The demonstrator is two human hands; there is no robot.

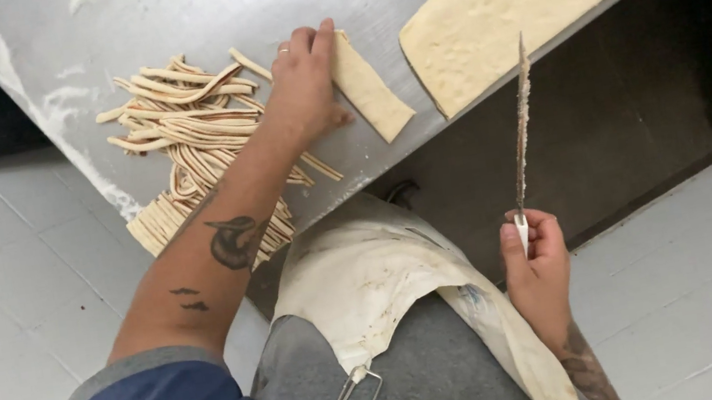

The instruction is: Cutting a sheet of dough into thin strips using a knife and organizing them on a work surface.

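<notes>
Steel table (pixel 160 18): left hand (pixel 301 81) fingers flat on dough strip (pixel 369 87); right hand (pixel 535 263) grips knife (pixel 520 124).

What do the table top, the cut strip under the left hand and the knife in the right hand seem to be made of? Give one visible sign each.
Table top: brushed steel, by its grey sheen.
Cut strip: raw dough, pale and matt.
Knife: probably a metal blade, flour-crusted, with a white, perhaps plastic, handle.
</notes>
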